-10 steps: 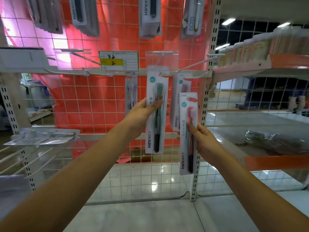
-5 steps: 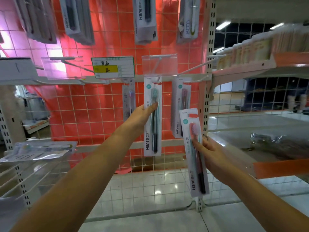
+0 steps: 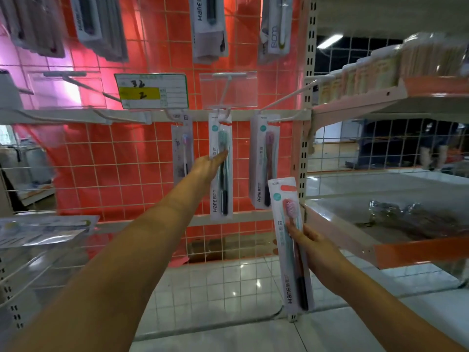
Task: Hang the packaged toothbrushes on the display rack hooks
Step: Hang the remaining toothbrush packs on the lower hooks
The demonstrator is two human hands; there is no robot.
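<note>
A packaged toothbrush with a green head [image 3: 220, 171] hangs on the middle hook [image 3: 223, 115] of the display rack. My left hand [image 3: 209, 166] reaches up to it, straight fingers touching the pack's left edge. My right hand [image 3: 313, 247] grips a second pack with a pink-headed brush [image 3: 289, 240], held low and tilted, apart from the rack. A pack with a pink brush [image 3: 264, 161] hangs on the right hook [image 3: 284, 119]. Another pack [image 3: 181, 151] hangs on the hook to the left.
A red wire grid [image 3: 114, 161] backs the hooks. A price tag [image 3: 152, 90] sits upper left, and more packs [image 3: 209, 24] hang on the row above. An orange-edged shelf [image 3: 418, 247] juts out at right; a wire shelf with flat packs [image 3: 43, 229] at left.
The green-brush pack has gone from my left hand's grip onto the middle hook. My right hand has lowered and tilted the pink-brush pack away from the rack.
</note>
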